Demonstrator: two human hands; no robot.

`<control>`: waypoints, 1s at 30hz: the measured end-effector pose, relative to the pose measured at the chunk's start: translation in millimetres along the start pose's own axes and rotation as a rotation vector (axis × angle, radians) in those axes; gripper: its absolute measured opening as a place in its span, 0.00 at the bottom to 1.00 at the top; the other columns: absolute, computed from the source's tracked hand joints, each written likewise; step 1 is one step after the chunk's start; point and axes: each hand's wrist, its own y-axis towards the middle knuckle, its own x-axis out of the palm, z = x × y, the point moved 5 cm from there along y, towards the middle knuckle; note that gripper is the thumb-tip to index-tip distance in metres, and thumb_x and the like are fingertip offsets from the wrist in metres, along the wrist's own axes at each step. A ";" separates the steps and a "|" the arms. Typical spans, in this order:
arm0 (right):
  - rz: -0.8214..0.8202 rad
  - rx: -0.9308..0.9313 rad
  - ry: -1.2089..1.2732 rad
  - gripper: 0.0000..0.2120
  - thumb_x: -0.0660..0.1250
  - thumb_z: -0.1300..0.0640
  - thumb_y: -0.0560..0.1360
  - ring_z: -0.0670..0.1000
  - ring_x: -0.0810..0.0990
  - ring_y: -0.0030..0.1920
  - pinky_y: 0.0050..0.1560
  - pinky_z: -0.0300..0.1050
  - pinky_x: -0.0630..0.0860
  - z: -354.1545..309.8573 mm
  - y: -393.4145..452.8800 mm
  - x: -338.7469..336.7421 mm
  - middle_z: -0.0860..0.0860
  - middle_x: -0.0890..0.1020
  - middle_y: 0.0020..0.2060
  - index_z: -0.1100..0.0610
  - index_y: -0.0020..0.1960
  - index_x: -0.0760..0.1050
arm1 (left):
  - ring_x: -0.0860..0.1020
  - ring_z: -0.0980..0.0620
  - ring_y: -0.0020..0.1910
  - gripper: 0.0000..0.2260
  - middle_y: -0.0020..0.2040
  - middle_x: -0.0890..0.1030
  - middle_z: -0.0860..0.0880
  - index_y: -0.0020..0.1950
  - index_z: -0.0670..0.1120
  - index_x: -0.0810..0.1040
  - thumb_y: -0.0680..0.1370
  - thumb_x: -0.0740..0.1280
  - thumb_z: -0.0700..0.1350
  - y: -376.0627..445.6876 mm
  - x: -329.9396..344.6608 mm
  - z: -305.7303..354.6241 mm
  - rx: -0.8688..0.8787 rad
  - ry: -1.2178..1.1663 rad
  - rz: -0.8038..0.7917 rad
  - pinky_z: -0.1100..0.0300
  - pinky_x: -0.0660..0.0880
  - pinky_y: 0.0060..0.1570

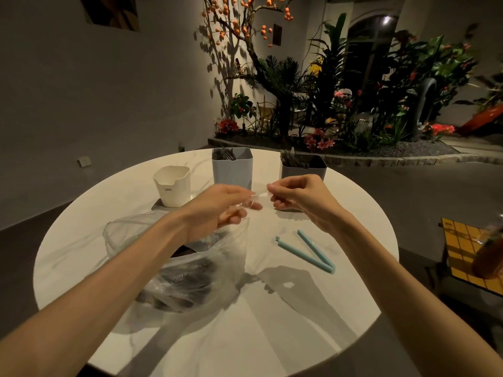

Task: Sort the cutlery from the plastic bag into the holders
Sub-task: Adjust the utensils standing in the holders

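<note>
A clear plastic bag [190, 268] with dark cutlery inside lies on the round white table [313, 336]. My left hand [220, 205] and my right hand [299, 197] are raised above it, and each pinches one end of a small clear plastic piece [260, 196] stretched between them. At the back stand three holders: a white one [171, 186] with nothing showing above its rim, a light blue one [232, 170] and a dark grey one [303, 168], both with dark cutlery in them.
An open light-blue bag clip [310, 253] lies on the table to the right of the bag. A yellow tiled stool or side table [468, 254] stands off the right edge. Plants fill a bed behind the table.
</note>
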 end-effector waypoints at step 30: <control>-0.218 -0.393 -0.490 0.28 0.68 0.30 0.70 0.45 0.83 0.46 0.43 0.36 0.80 -54.0 169.2 160.2 0.45 0.83 0.47 0.45 0.63 0.76 | 0.77 0.53 0.40 0.07 0.45 0.82 0.50 0.56 0.50 0.78 0.85 0.60 0.44 67.0 -175.2 29.1 0.177 0.532 0.325 0.59 0.76 0.44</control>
